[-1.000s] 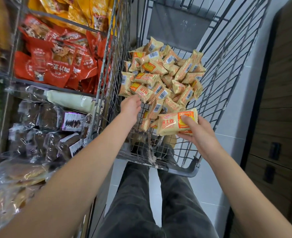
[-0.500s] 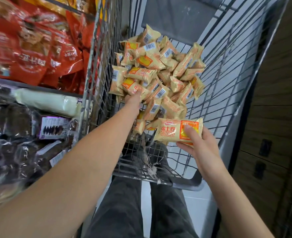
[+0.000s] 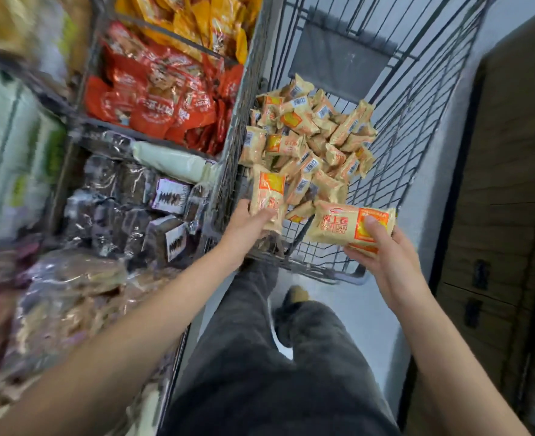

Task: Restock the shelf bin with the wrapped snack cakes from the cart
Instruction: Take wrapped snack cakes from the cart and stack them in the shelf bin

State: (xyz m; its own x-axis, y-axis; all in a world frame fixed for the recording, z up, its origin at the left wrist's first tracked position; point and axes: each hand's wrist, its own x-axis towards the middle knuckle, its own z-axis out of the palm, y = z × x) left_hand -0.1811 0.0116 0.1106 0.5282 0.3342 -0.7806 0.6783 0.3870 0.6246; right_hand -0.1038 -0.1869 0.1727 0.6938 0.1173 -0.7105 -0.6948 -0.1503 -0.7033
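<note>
A wire shopping cart (image 3: pixel 395 171) ahead of me holds a heap of yellow-and-orange wrapped snack cakes (image 3: pixel 310 133). My left hand (image 3: pixel 247 225) is inside the cart's near left corner, closed on one upright snack cake (image 3: pixel 267 193). My right hand (image 3: pixel 382 253) is over the cart's near right rim, gripping a small stack of snack cakes (image 3: pixel 344 226) with the thumb on the orange label. On the left stands the wire shelf (image 3: pixel 80 121) with its bins.
The shelf bins hold red snack bags (image 3: pixel 153 99), yellow bags (image 3: pixel 197 20), dark brownie packs (image 3: pixel 140 212) and clear-wrapped pastries (image 3: pixel 71 287). Brown cabinets (image 3: pixel 511 184) line the right. My legs in grey trousers (image 3: pixel 275 372) stand on the pale floor behind the cart.
My left hand reached into the heap, closed on one cake and pulled it back toward the cart's near edge. My right hand kept its stack. The camera swung left.
</note>
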